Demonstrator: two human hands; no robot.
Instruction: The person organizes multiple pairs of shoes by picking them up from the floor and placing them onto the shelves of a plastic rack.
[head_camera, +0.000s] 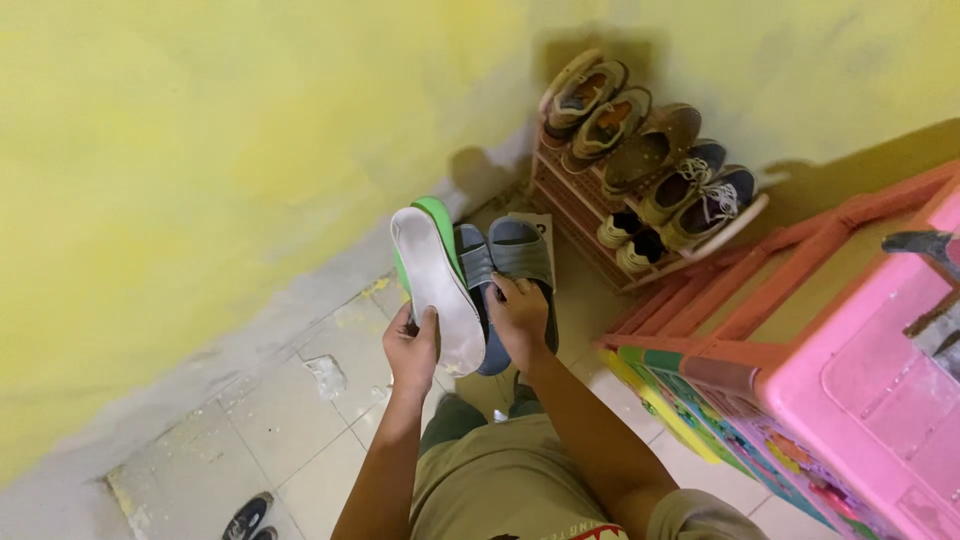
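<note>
In the middle of the frame the person stands over a tiled floor (270, 420) with both arms reaching forward and footwear in each hand. The left hand (412, 350) is curled shut around the heel end of a green and white slipper (435, 280), thumb on the pale sole, which faces up; a green edge shows behind it at the toe. The right hand (518, 318) is closed on the rear of a pair of grey slide sandals (508, 265), fingers pressing on the footbed while the straps point away toward the upper middle of the frame.

These look like light foam or rubber pieces, so I would judge them easy to carry one-handed, a little bendy along the length and not at all fragile. The smooth sole could be slightly slick, so the heel or the narrow waist seems the surest place to pinch; for the slides, hooking fingers under the strap would likely hold better than squeezing the footbed.

Toward the upper right a low shoe rack (590, 215) stands against the yellow wall (200, 150), crowded with sneakers (700, 195) and brown shoes (600, 115). At the right edge sits a pink plastic cabinet (860, 390). Another dark shoe (247, 517) lies at the bottom left
</note>
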